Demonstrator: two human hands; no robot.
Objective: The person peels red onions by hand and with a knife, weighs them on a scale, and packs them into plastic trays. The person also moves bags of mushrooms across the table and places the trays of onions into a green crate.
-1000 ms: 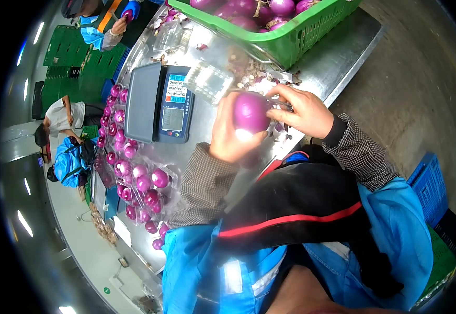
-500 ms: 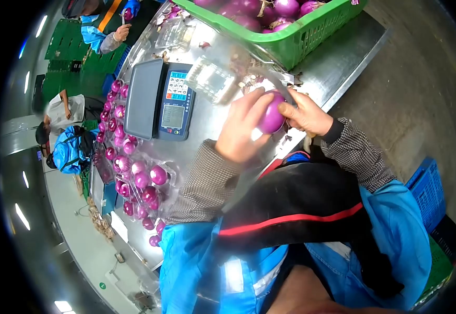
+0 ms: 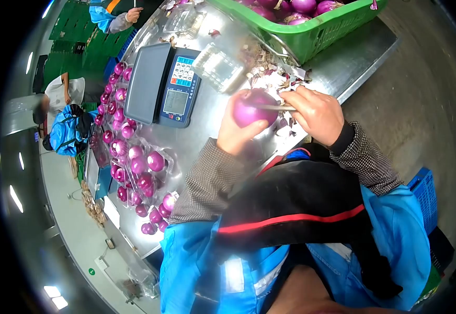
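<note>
My left hand [image 3: 231, 127] is wrapped round a purple onion [image 3: 254, 111], thumb along its lower side. In my right hand [image 3: 317, 112] is a knife [image 3: 276, 108], its narrow blade lying against the onion's right side; the handle is mostly hidden in the fingers. Papery onion skins [image 3: 270, 78] and scraps are heaped on the metal table just beyond both hands. A stack of clear plastic trays [image 3: 218, 68] lies beyond my left hand.
A grey scale [image 3: 178, 86] stands left of the trays. Many onions [image 3: 144, 180] in clear packs line the table's left side. A green crate [image 3: 311, 39] of onions sits at the far edge. Another person's hand [image 3: 133, 14] shows at top left.
The onion has moved slightly left in my left hand. My right hand has drawn off the onion and turned, so the blade now points left onto it. The view has shifted a little.
</note>
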